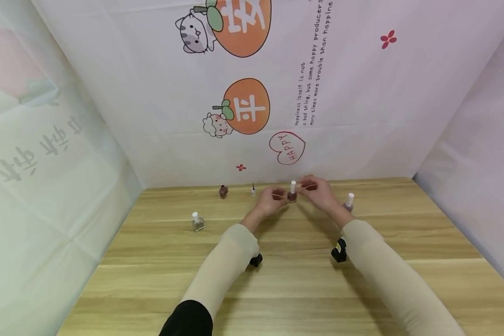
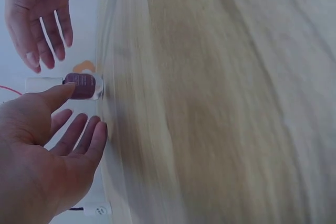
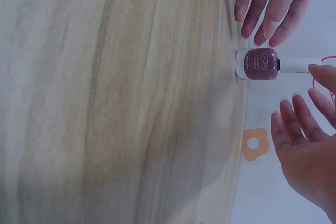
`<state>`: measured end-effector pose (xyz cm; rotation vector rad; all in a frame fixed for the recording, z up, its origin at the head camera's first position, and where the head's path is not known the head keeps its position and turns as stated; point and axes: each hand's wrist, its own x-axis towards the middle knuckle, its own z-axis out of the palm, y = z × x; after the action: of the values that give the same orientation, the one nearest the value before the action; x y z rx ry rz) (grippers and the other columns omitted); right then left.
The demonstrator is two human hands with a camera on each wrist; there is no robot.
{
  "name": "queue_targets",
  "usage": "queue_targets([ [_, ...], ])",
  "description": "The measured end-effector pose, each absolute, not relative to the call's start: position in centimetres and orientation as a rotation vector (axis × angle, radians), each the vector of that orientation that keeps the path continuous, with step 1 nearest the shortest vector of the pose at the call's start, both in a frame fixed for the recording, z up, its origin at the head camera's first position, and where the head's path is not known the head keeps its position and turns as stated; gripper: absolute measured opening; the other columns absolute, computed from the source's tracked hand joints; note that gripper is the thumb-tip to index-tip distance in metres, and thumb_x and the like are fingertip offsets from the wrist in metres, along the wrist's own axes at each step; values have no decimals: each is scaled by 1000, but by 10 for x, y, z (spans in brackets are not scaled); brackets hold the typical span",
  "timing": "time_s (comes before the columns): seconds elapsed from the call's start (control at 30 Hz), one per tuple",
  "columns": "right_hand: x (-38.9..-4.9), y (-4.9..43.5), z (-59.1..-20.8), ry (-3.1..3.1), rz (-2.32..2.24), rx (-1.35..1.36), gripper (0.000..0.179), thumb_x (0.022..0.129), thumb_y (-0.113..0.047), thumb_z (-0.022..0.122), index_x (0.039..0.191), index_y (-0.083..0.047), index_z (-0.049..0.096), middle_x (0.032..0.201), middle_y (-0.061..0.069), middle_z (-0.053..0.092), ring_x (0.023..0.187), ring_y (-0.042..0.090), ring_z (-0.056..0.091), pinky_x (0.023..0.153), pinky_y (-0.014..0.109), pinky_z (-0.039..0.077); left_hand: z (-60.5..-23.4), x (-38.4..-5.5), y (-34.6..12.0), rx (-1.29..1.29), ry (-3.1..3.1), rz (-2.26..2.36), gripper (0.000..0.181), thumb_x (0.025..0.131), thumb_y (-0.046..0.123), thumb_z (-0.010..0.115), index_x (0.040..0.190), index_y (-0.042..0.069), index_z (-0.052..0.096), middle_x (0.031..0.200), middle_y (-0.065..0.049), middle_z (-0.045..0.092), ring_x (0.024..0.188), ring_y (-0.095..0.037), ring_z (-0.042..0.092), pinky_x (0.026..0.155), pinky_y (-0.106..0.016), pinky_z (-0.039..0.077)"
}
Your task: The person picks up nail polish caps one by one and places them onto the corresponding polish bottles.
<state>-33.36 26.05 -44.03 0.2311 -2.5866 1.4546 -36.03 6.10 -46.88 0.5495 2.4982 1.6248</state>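
Note:
A nail polish bottle (image 1: 292,196) with dark mauve polish and a tall white cap (image 1: 293,186) stands upright on the table near the back wall. To its left is my left hand (image 1: 271,201), fingers loosely spread. In the left wrist view its thumb overlaps the bottle (image 2: 81,86); whether it touches is unclear. My right hand (image 1: 318,192) is on the other side. In the right wrist view its thumb tip lies at the end of the white cap (image 3: 294,65), while the other fingers stay apart from the bottle. Neither hand visibly grips it.
Left of the hands stand an uncapped dark bottle (image 1: 223,192) and a white cap with its brush upward (image 1: 253,191). A clear bottle (image 1: 198,223) sits nearer, further left. Beside my right wrist, another white-capped bottle (image 1: 350,200) is partly hidden. A printed cloth wall (image 1: 344,154) borders the table's back.

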Motion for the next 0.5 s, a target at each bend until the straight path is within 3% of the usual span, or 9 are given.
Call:
queue_targets([
  [0.27,-324,264,-434,-2681,1389,230,41,100,-8,65,136,6,54,130,30,60,118,45,59,101,54,50,-464,-355,47,576,2565,1541,40,93,8,75,129,-5,63,128,-19,66,114,-32,67,96,-37,55],
  [0.5,-315,265,-428,-2735,1357,230,43,99,-11,66,136,7,53,130,31,59,120,45,58,104,55,47,-463,-349,33,607,2583,1511,40,93,10,75,128,-6,63,127,-20,66,113,-33,67,98,-38,54],
])
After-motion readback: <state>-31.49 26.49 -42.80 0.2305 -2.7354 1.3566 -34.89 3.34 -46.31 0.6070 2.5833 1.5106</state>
